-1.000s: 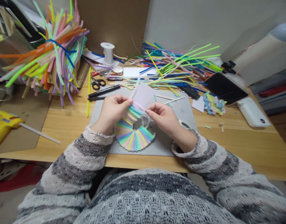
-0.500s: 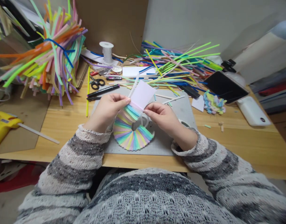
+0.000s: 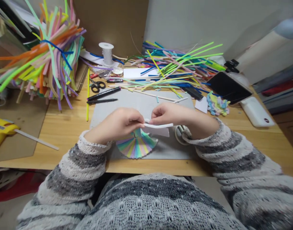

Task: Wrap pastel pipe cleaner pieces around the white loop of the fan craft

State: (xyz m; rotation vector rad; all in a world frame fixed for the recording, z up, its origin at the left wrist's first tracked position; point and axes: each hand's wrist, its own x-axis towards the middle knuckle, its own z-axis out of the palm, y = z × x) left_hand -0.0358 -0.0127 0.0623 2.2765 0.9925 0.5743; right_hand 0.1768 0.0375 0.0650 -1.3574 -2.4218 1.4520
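My left hand (image 3: 123,123) is closed in a pinch on the top of a ruffled ring of pastel pipe cleaners (image 3: 137,147), striped pink, yellow, green and blue. Its lower edge fans out over the grey cutting mat (image 3: 108,110). A white pipe cleaner (image 3: 159,126) runs rightward from the left fingertips. My right hand (image 3: 169,115) pinches at a bent part of the white pipe cleaner, close to the left fingertips. Below the strip, a pale card (image 3: 162,132) shows partly. The fingers hide the exact grip points.
Black scissors (image 3: 98,85), a marker (image 3: 103,94) and a white spool (image 3: 106,52) lie beyond the mat. Loose pipe cleaners (image 3: 175,67) pile at the back, with a large bundle (image 3: 53,54) at left. A yellow glue gun (image 3: 3,129) rests left, a phone-like black slab (image 3: 229,88) right.
The ring has tilted, and its pale card has swung from pointing up to pointing right. The white pipe cleaner now lies nearly level. My right hand has turned and moved slightly upward.
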